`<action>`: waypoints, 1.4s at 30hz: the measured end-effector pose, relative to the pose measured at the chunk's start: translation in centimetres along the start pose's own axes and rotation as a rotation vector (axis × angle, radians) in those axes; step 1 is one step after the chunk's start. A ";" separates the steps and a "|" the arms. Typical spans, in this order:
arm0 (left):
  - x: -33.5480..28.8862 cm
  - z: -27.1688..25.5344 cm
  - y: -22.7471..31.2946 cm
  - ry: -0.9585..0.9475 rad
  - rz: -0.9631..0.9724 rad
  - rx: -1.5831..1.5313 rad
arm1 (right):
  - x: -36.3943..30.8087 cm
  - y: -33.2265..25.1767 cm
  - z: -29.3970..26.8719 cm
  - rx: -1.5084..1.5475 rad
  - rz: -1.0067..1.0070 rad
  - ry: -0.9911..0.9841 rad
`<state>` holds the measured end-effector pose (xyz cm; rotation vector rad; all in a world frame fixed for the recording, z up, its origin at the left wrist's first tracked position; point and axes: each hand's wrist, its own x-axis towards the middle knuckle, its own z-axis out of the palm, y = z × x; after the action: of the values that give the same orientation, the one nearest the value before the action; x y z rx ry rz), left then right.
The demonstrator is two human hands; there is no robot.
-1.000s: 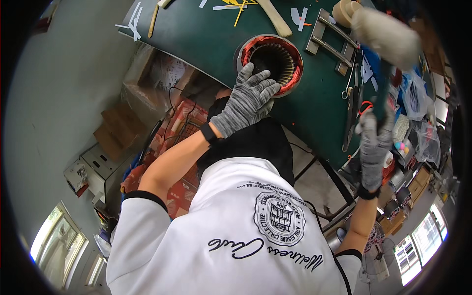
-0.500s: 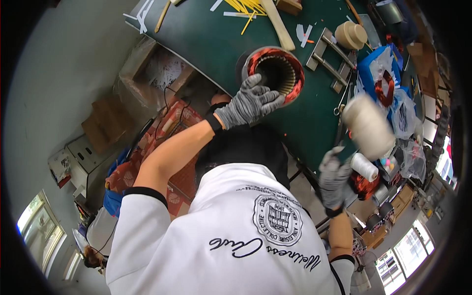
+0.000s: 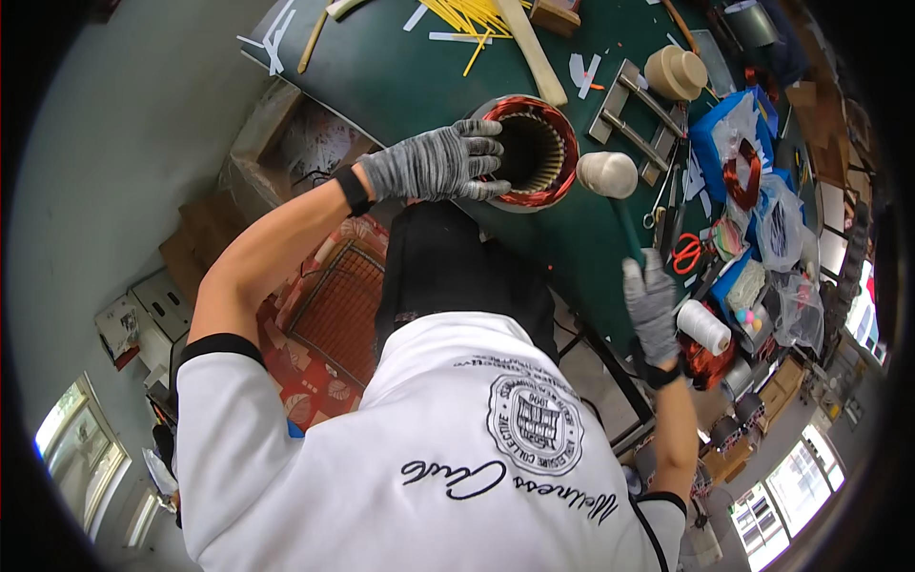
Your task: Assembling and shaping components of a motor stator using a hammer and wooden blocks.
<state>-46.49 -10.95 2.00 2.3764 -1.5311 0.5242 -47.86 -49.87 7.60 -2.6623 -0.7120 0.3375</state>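
A motor stator (image 3: 564, 133) stands on the green bench with its bore facing up, ringed by red-brown copper windings. My left hand (image 3: 434, 164), in a grey knit glove, lies against its left rim, fingers spread over the windings. In my gloved right hand (image 3: 650, 310) is the end of a mallet's dark green handle. The pale, rounded head of the mallet (image 3: 607, 174) is close to the right side of the stator; whether they touch I cannot tell.
Right of the stator lie a metal frame with two bars (image 3: 634, 119), red-handled scissors (image 3: 686, 254) and a white thread spool (image 3: 703, 326). Yellow strips (image 3: 467, 19) and a wooden stick (image 3: 534, 52) lie beyond. A stepped beige block (image 3: 676, 72) stands at far right.
The mallet has swung left from the bench's right side to beside the stator. My left hand has shifted left along the stator's rim, its fingers now more spread.
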 end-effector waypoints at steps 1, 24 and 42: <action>0.5 -0.7 0.1 -0.096 -0.114 -0.018 | 1.6 -0.6 -2.0 -0.077 -0.097 0.065; 5.4 3.7 6.2 -0.107 -0.674 0.131 | 0.1 -3.2 2.8 0.101 0.270 -0.076; 9.1 4.0 6.0 -0.101 -0.890 0.042 | 4.6 -2.0 -1.2 0.839 0.132 0.403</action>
<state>-47.91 -22.48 2.60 2.7983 -0.3607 0.2191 -44.43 -46.23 8.85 -1.8822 -0.1898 0.0865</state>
